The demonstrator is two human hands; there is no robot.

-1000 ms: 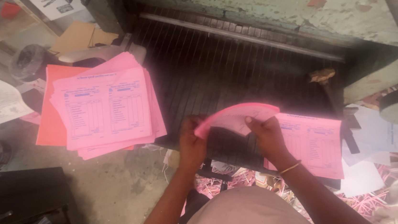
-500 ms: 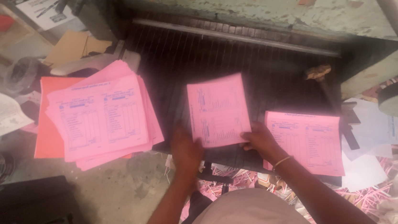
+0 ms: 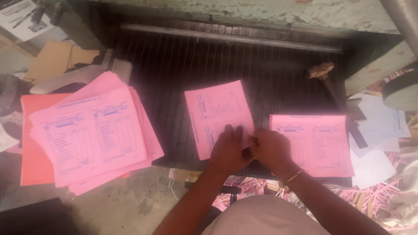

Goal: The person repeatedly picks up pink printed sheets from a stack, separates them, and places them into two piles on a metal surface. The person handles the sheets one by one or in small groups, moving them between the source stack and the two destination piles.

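The pink sheet (image 3: 219, 116) under the hands is a printed form: pale pink paper with blue ruled tables and lines of blue text, too small to make out. It looks like a thin sheaf or a single folded sheet; which one cannot be told. It lies flat on the dark ribbed surface (image 3: 275, 71) of the old green machine (image 3: 280, 5), roughly midway between the big fanned pile of pink forms (image 3: 94, 135) on the left and the smaller pink stack (image 3: 317, 143) on the right.

Its long axis runs away from the person, toward the metal bar (image 3: 232, 37) at the back, with the top leaning slightly left. The print runs sideways, turned a quarter against the forms on either side.

The left hand (image 3: 228, 150) lies flat with fingers spread on the sheet's near right corner, pressing it down. The right hand (image 3: 271, 148) sits just beside it, touching the left one, fingers curled at the sheet's near edge and partly over the right stack; whether it pinches the paper cannot be told. A thin bangle (image 3: 294, 176) circles the right wrist.

A second ago both hands held the sheet up off the surface, bowed into an arch between them. Half a second ago it was already down and flat, with the hands at its two near corners, apart. Now the hands have come together at the right corner, and the sheet lies as it did
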